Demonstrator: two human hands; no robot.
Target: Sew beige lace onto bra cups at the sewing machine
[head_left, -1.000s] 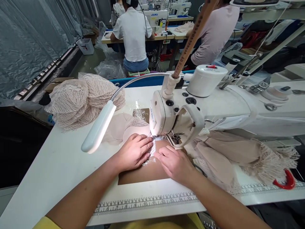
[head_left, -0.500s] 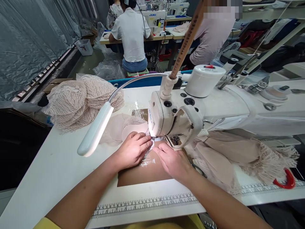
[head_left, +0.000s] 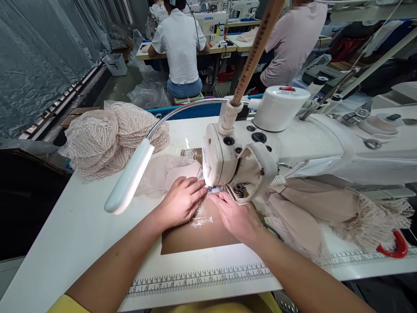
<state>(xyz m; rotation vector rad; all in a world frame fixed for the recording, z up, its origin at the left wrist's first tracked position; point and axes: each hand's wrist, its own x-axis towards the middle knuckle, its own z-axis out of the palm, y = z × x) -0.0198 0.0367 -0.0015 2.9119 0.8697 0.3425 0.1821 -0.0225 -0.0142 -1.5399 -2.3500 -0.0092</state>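
Working close in, progress uncertain

A pale pink, cup-shaped fabric piece (head_left: 180, 171) lies on the white tabletop (head_left: 74, 243) beside the white sewing-machine head (head_left: 213, 161), seemingly mid-work; how much is stitched cannot be told. The left hand (head_left: 182, 202) rests palm-down, grip flattened, fingers extended by the piece's near edge. The right hand (head_left: 237, 217) curls inward; whether its grip holds anything is hidden.

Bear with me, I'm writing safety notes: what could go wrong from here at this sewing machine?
The left hand and right hand both lie close to the sewing machine head; a slip might injure a finger. The lace-trimmed fabric pieces beside the right forearm might get dragged if it shifts.
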